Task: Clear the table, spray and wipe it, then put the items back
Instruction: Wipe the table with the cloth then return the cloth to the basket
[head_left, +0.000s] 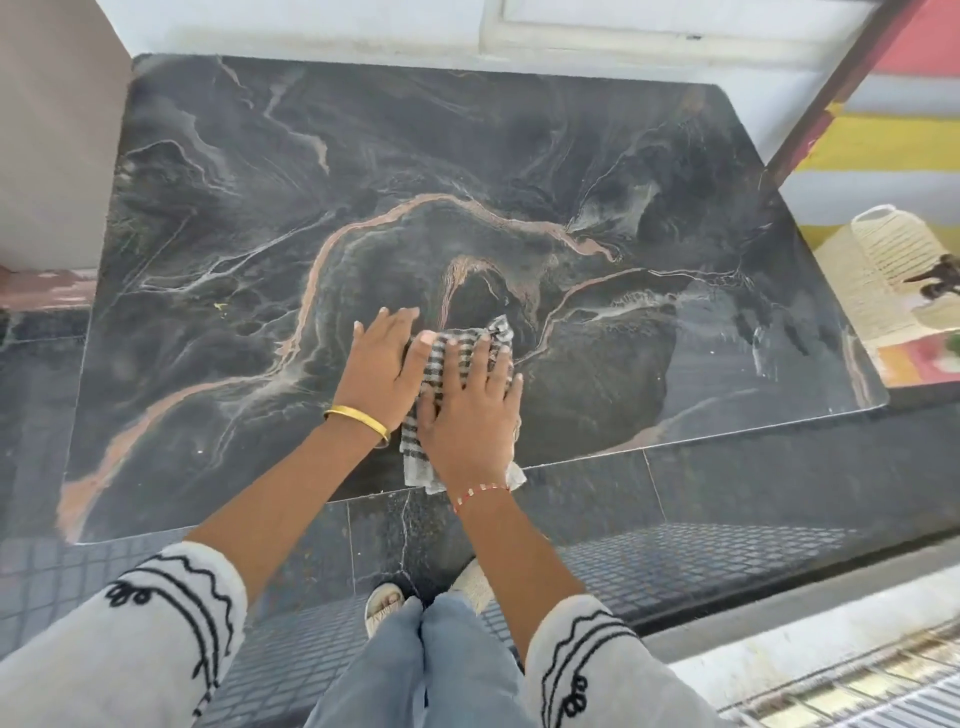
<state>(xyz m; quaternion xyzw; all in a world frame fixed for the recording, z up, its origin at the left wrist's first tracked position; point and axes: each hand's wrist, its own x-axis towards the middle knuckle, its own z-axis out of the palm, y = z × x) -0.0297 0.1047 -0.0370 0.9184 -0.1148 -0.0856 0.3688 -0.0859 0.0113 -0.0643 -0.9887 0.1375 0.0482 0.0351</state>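
1. Left hand (378, 358): gold bangle (357, 417) on the wrist, centre of frame.
2. Right hand (470, 410): thin red-and-white beaded bracelet (480, 492).
3. White sleeves (171, 613), black wavy embroidery, bottom corners.
4. Light blue jeans (415, 670); pale sandals (383, 603), bottom centre.

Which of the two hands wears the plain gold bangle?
The left hand, flat on the table beside the striped cloth. The right hand, pressing on the cloth, wears a thin red-and-white thread instead.

Dark tiles covered the floor (727, 499), smaller and gridded nearer the camera. A white wall (311, 26) ran behind, with a beige panel (52, 130) at the left. To the right a brown post (841, 88) slanted beside red, yellow and white stripes (893, 145). Daylight lit everything evenly.
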